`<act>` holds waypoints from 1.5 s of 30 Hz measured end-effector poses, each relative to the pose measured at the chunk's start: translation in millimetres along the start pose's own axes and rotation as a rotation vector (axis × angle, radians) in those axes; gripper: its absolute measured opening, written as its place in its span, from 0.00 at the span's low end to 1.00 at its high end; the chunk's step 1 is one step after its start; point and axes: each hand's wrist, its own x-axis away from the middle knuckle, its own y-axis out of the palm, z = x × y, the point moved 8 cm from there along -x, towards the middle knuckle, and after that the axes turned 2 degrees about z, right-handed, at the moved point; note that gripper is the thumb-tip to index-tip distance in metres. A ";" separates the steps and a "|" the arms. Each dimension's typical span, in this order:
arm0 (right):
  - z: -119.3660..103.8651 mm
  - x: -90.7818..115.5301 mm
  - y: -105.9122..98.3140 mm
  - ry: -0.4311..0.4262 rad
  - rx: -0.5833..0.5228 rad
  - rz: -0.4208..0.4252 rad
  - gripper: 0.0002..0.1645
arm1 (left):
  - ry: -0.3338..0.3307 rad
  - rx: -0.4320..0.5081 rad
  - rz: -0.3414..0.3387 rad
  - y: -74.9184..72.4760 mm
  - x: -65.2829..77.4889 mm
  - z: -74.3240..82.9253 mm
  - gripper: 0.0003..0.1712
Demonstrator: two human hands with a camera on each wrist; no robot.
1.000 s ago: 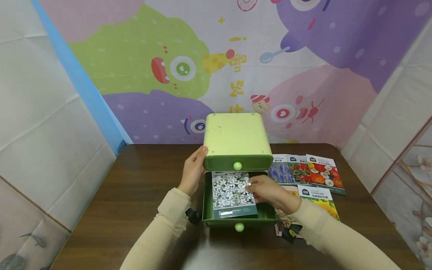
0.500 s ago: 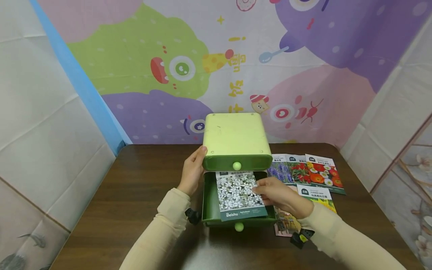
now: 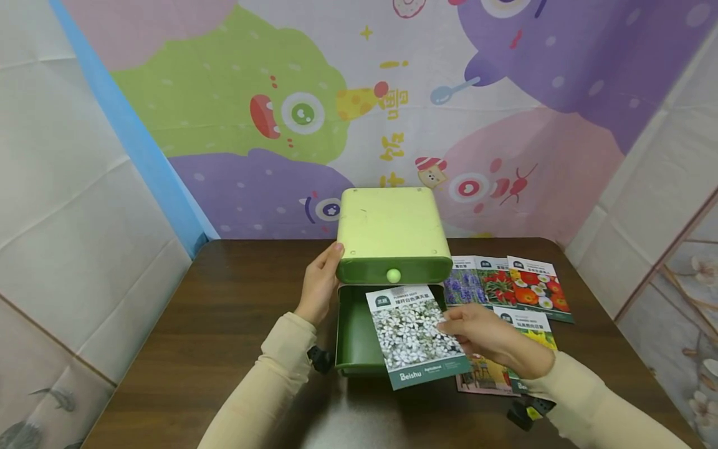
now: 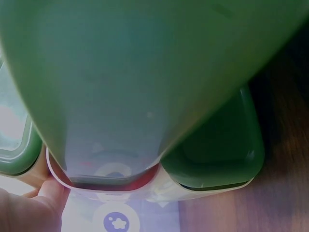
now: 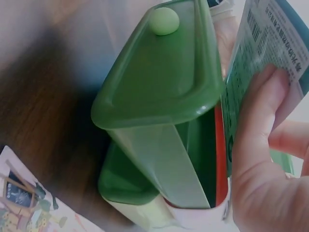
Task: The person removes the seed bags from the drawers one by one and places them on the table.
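Observation:
A yellow-green desktop drawer cabinet (image 3: 392, 221) stands mid-table, its middle drawer (image 3: 357, 330) pulled out under the closed top drawer (image 3: 364, 270). My left hand (image 3: 318, 280) rests against the cabinet's left side, thumb near the upper front corner; in the left wrist view, the hand (image 4: 34, 205) touches the cabinet beside the drawer's underside (image 4: 116, 87). My right hand (image 3: 493, 337) pinches a flower seed packet (image 3: 415, 337) by its right edge, tilted over the drawer's front. White blossoms show on its face; the right wrist view catches its printed back (image 5: 241, 67).
Several other seed packets lie to the right, among them one with orange and red flowers (image 3: 541, 290) and one with purple spikes (image 3: 465, 284). A pink illustrated packet (image 3: 488, 377) lies nearer, partly behind my right hand. A cartoon-print cloth (image 3: 224, 112) hangs behind the table (image 3: 241, 349).
My right hand has drawn the white-flower packet out of the drawer, moving it right and toward me, and the packet has turned slightly. The left hand and cabinet have stayed put.

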 end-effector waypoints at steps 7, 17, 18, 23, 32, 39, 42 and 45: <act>1.6 19.2 -12.2 0.024 0.005 -0.017 0.25 | -0.003 0.006 -0.011 0.1 -0.1 -1.4 0.35; 10.3 45.3 -51.8 0.025 0.083 0.067 0.41 | 0.002 -0.004 -0.035 1.7 1.6 -0.6 0.36; 12.4 47.6 -57.5 0.030 0.091 0.088 0.40 | 0.003 -0.003 -0.039 1.9 1.7 -0.5 0.36; 27.9 58.7 -87.8 0.043 0.143 0.175 0.36 | 0.005 0.000 -0.044 2.3 1.4 -0.1 0.36; 57.1 71.8 -138.9 0.053 0.138 0.295 0.29 | 0.006 -0.010 -0.035 2.5 1.6 0.4 0.36; 82.4 77.4 -170.9 0.063 0.094 0.370 0.16 | 0.004 -0.012 -0.035 2.5 1.3 -1.1 0.36; 95.5 79.6 -184.0 0.106 0.110 0.405 0.16 | 0.003 -0.012 -0.035 2.5 1.4 -1.4 0.36; 109.2 81.1 -195.8 0.159 0.120 0.415 0.14 | 0.002 -0.009 -0.033 2.3 1.3 -1.7 0.36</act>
